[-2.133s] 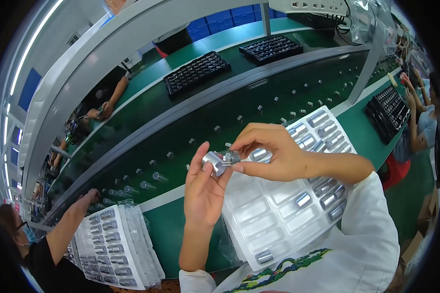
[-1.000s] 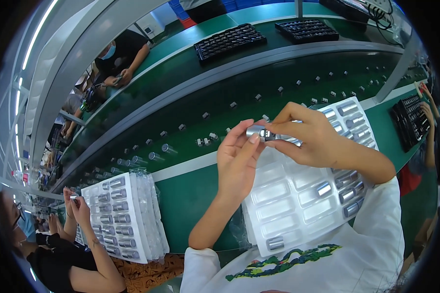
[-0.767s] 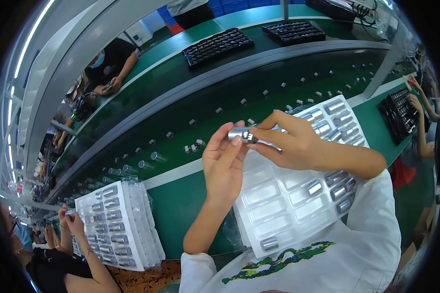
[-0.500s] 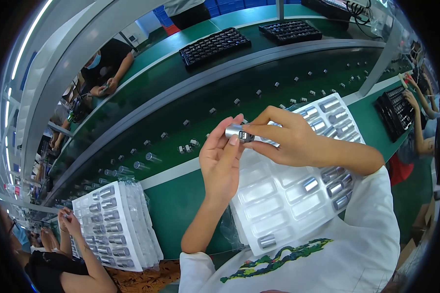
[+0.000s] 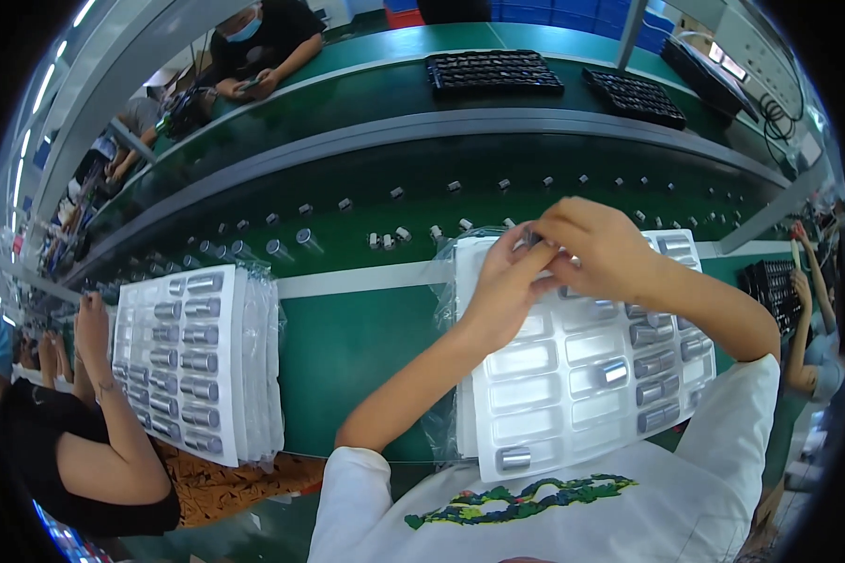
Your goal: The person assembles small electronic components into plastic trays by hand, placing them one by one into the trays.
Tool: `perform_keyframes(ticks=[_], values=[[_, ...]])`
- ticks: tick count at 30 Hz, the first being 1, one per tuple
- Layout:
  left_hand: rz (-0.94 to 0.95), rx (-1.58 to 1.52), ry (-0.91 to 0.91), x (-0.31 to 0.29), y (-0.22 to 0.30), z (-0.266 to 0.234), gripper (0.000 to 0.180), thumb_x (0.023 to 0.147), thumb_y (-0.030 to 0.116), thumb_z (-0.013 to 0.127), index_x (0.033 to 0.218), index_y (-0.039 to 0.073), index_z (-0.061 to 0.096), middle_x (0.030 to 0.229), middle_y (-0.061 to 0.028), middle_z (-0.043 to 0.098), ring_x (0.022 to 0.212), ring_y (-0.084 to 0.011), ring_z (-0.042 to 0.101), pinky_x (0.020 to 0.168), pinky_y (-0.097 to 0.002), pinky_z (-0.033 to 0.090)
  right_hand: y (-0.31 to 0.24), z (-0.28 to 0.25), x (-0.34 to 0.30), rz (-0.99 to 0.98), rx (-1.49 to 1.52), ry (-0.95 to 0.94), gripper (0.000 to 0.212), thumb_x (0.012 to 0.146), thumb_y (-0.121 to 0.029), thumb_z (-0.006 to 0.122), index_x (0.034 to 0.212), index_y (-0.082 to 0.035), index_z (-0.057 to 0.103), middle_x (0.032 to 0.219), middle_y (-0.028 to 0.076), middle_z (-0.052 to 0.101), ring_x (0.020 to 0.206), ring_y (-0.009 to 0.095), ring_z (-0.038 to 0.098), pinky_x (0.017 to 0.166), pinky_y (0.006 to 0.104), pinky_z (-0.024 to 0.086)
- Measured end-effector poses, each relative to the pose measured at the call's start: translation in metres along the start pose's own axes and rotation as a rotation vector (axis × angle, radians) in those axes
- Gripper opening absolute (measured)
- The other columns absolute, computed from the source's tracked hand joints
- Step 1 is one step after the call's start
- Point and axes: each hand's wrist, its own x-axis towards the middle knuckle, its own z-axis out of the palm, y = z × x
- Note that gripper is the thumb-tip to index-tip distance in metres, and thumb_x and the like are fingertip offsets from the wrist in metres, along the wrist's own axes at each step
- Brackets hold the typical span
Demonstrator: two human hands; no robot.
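- Pinching one small silver metal cylinder [image 5: 528,238], left hand [image 5: 503,286] and right hand [image 5: 599,250] fingers close on it together.
- Beneath the fingers lies a clear blister tray [image 5: 573,389].

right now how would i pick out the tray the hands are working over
Start at the green conveyor belt and go to its near edge in front of the person in the white shirt. The clear blister tray lies there under both hands. Unlike the full tray to the left, most of its pockets are empty.
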Motion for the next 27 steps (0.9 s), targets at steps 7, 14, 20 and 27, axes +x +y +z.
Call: perform_keyframes(ticks=[7, 14, 20, 27], values=[[0.489, 1.078, -0.626, -0.067, -0.029, 0.051, 0.038, 0.083, 0.018, 0.076, 0.113, 0.008, 0.055, 0.123, -0.0125, 0.048, 0.114, -0.0303, 0.049, 0.093, -0.0446, 0.046, 0.057, 0.091, 0.081, 0.242, 0.305, -0.126, 0.037, 0.079, -0.019, 0.078, 0.108, 0.002, 0.07, 0.099, 0.018, 0.069, 0.085, 0.029, 0.071, 0.077, 0.0357, 0.057], [0.444, 1.629, -1.018, -0.091, -0.105, 0.035, 0.045, 0.088, 0.028, 0.066, 0.128, 0.009, 0.063, 0.139, -0.0172, 0.052, 0.136, -0.0368, 0.043, 0.115, -0.0519, 0.033, 0.0, 0.224, 0.191, 0.147, 0.407, -0.211, 0.032, 0.083, -0.03, 0.072, 0.1, -0.003, 0.07, 0.1, 0.018, 0.069, 0.1, 0.036, 0.067, 0.087, 0.0457, 0.054], [0.628, 1.477, -0.906, -0.092, -0.136, 0.029, 0.038, 0.087, 0.03, 0.061, 0.116, 0.005, 0.068, 0.13, -0.0133, 0.061, 0.132, -0.0363, 0.046, 0.115, -0.0523, 0.031, -0.019, 0.258, 0.202, 0.265, 0.277, -0.524, 0.036, 0.081, -0.029, 0.073, 0.106, -0.004, 0.069, 0.111, 0.019, 0.068, 0.103, 0.036, 0.067, 0.085, 0.0467, 0.056], [0.439, 1.475, -0.701, -0.075, -0.103, 0.015, 0.031, 0.085, 0.017, 0.059, 0.112, 0.001, 0.066, 0.124, -0.0214, 0.061, 0.117, -0.0357, 0.057, 0.102, -0.0463, 0.043, -0.003, 0.249, 0.199, 0.035, 0.222, -0.586, 0.034, 0.081, -0.024, 0.069, 0.105, -0.001, 0.071, 0.107, 0.026, 0.069, 0.101, 0.04, 0.068, 0.086, 0.0493, 0.055]])
